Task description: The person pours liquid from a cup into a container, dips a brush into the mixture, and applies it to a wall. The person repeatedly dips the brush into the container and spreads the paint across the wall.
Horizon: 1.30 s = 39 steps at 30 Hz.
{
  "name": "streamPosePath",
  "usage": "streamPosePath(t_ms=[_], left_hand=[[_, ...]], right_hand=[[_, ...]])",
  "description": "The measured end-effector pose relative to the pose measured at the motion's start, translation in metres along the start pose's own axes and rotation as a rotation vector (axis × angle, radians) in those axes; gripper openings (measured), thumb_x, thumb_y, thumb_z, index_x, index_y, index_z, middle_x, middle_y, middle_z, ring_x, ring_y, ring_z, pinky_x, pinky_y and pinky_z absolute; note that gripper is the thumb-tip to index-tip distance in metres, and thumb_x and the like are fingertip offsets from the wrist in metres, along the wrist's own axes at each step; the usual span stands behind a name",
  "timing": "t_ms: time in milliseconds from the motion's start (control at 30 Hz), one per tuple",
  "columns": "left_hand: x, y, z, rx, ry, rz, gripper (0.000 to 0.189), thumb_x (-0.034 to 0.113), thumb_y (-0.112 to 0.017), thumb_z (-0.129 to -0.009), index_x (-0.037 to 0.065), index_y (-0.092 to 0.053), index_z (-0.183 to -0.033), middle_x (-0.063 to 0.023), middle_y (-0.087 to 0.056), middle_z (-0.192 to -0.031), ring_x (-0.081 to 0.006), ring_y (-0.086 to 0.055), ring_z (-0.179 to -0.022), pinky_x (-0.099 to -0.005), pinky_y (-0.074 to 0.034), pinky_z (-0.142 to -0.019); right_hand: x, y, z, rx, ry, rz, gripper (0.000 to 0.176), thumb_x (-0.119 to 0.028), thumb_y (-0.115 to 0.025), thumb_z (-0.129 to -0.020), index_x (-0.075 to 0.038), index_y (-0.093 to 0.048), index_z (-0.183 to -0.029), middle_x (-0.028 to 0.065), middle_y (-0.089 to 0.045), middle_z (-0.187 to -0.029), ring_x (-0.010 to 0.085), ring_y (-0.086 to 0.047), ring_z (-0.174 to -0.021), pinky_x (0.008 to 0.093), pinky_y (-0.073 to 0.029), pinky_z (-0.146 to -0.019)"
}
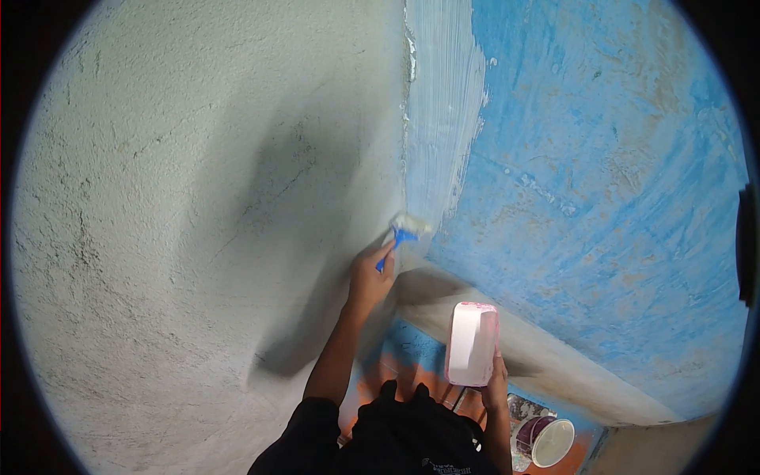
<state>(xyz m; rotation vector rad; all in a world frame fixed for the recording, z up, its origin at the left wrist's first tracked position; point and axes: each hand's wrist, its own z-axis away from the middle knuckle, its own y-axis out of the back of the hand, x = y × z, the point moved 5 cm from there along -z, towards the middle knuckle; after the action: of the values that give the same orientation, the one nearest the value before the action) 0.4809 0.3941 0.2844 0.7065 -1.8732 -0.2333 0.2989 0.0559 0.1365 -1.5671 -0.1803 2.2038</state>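
My left hand [370, 277] is closed around the blue handle of a paintbrush [405, 233]. Its pale, paint-covered bristles are at the corner where the grey-white wall [158, 198] meets the blue wall [586, 158]. A band of fresh white paint [442, 103] runs down the blue wall's edge above the brush. Lower right, my right hand [496, 384] grips a pinkish rectangular tub [473, 344] by its side and lower end. White paint shows inside the tub; some of the right fingers are hidden behind it.
Below the blue wall runs a pale ledge [554, 356]. On the orange and blue floor [412, 340], a round bucket [552, 442] with a whitish top stands at lower right. Further right, a dark object [745, 245] juts in at the view's edge.
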Motion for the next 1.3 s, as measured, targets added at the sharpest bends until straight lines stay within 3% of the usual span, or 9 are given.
streamPosePath(t_ms=[100,200,367,500,733,867,967,1067,1300], left_hand=[[0.020,0.017,0.002,0.148,-0.110,0.067,0.028,0.007,-0.064,-0.098,0.004,-0.072,-0.124,-0.0164,-0.063,-0.081,-0.0308,-0.062,-0.069,-0.0367,-0.049,-0.064],[-0.029,-0.021,0.035,0.238,-0.203,0.102,0.029,0.007,-0.065,-0.098,0.005,-0.072,-0.125,-0.0173,-0.064,-0.082,-0.0314,-0.062,-0.070,-0.0383,-0.049,-0.064],[-0.197,-0.126,0.127,-0.123,0.050,-0.014,0.030,0.018,-0.064,-0.098,0.007,-0.072,-0.125,-0.0291,-0.070,-0.093,-0.0458,-0.069,-0.086,-0.0474,-0.055,-0.075],[-0.213,-0.124,0.139,-0.243,0.225,-0.136,0.032,0.021,-0.062,-0.097,0.008,-0.073,-0.124,-0.0304,-0.070,-0.099,-0.0473,-0.068,-0.090,-0.0515,-0.055,-0.079],[0.007,-0.016,0.007,-0.063,0.017,-0.038,0.030,0.018,-0.064,-0.097,0.004,-0.073,-0.122,-0.0268,-0.070,-0.091,-0.0419,-0.069,-0.080,-0.0434,-0.055,-0.074],[0.116,0.060,-0.020,0.261,-0.315,0.149,0.029,0.007,-0.064,-0.098,0.001,-0.071,-0.125,-0.0188,-0.068,-0.083,-0.0252,-0.065,-0.069,-0.0341,-0.050,-0.066],[0.159,0.074,-0.034,0.370,-0.336,0.221,0.030,0.005,-0.064,-0.098,0.001,-0.070,-0.127,-0.0174,-0.066,-0.083,-0.0228,-0.063,-0.070,-0.0334,-0.049,-0.064],[0.119,0.025,-0.036,0.362,-0.484,0.183,0.031,0.005,-0.064,-0.098,0.003,-0.070,-0.128,-0.0184,-0.066,-0.084,-0.0249,-0.063,-0.070,-0.0344,-0.048,-0.063],[-0.108,-0.123,0.125,-0.054,-0.059,-0.026,0.031,0.012,-0.064,-0.096,0.008,-0.072,-0.126,-0.0283,-0.070,-0.092,-0.0457,-0.069,-0.085,-0.0481,-0.055,-0.074]], right_hand=[[0.009,0.005,-0.002,0.007,-0.018,0.029,0.061,-0.045,-0.041,-0.111,-0.001,-0.043,-0.152,0.0120,-0.057,-0.143,0.0234,-0.060,-0.125,0.0387,-0.049,-0.104],[-0.001,-0.004,-0.004,0.000,-0.001,0.030,0.061,-0.046,-0.042,-0.111,0.000,-0.043,-0.152,0.0120,-0.056,-0.144,0.0228,-0.058,-0.128,0.0385,-0.047,-0.106],[-0.008,-0.019,0.001,-0.010,-0.038,0.021,0.062,-0.045,-0.043,-0.111,0.001,-0.044,-0.151,0.0123,-0.056,-0.144,0.0221,-0.055,-0.131,0.0383,-0.044,-0.108],[-0.006,-0.014,-0.001,-0.025,0.014,0.046,0.061,-0.045,-0.042,-0.111,0.002,-0.045,-0.150,0.0127,-0.056,-0.144,0.0221,-0.056,-0.130,0.0377,-0.045,-0.108],[0.006,0.003,0.001,-0.012,0.023,0.059,0.061,-0.044,-0.042,-0.111,0.002,-0.044,-0.151,0.0134,-0.057,-0.143,0.0222,-0.058,-0.128,0.0365,-0.047,-0.106],[0.001,0.001,0.004,0.006,0.007,0.033,0.060,-0.043,-0.041,-0.111,0.001,-0.045,-0.151,0.0132,-0.057,-0.143,0.0227,-0.058,-0.128,0.0365,-0.047,-0.106],[0.000,0.002,0.004,0.003,-0.007,0.002,0.058,-0.042,-0.042,-0.111,0.002,-0.046,-0.149,0.0127,-0.057,-0.142,0.0216,-0.057,-0.128,0.0355,-0.046,-0.106],[-0.012,-0.007,-0.005,-0.013,0.044,-0.050,0.056,-0.040,-0.042,-0.112,0.003,-0.049,-0.146,0.0123,-0.059,-0.138,0.0195,-0.056,-0.127,0.0338,-0.044,-0.107],[-0.026,0.001,0.014,0.014,0.015,-0.019,0.058,-0.042,-0.041,-0.112,0.003,-0.047,-0.148,0.0118,-0.059,-0.139,0.0200,-0.058,-0.126,0.0343,-0.046,-0.106]])
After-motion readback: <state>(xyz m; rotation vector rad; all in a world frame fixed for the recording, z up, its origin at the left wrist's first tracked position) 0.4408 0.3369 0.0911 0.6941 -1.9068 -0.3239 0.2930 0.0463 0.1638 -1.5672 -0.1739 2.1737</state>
